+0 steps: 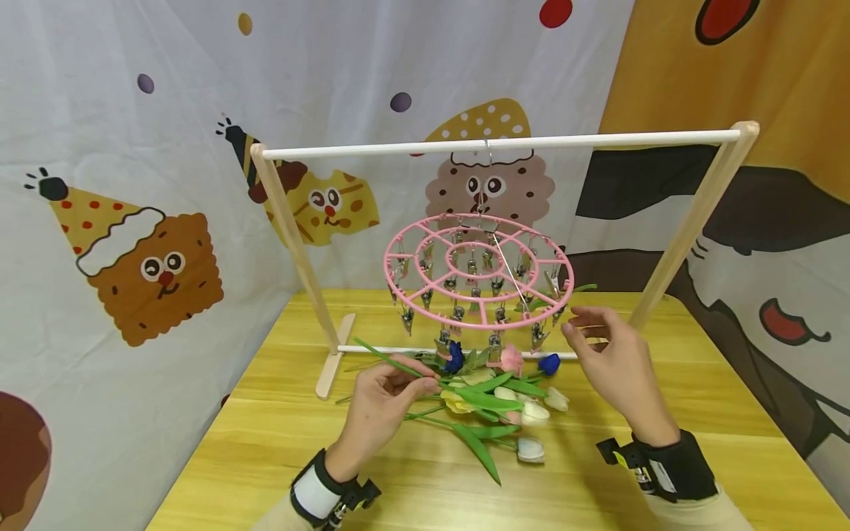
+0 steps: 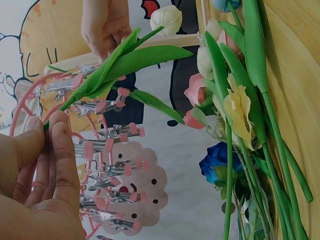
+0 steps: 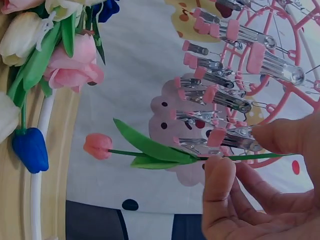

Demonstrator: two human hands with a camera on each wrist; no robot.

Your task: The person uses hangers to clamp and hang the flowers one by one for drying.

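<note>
My left hand (image 1: 381,405) pinches the green stem of a white tulip (image 2: 166,20) between thumb and fingers; its leaves point to the right in the head view. A round pink clip hanger (image 1: 483,324) hangs in front of me, with several metal clips (image 2: 110,145) dangling. At its right rim is my right hand (image 1: 611,350), thumb and fingers apart and bent, close to a clip (image 3: 235,139). A pink tulip (image 3: 98,146) hangs head down among the clips near those fingers; whether the clip grips its stem, I cannot tell.
A wooden stand with a white top bar (image 1: 372,149) carries the hanger. Below it on the wooden table (image 1: 252,457) lies a pile of artificial flowers, including a blue tulip (image 1: 549,364), a pink rose (image 3: 75,65) and a yellow flower (image 2: 237,107). A patterned curtain (image 1: 199,44) stands behind.
</note>
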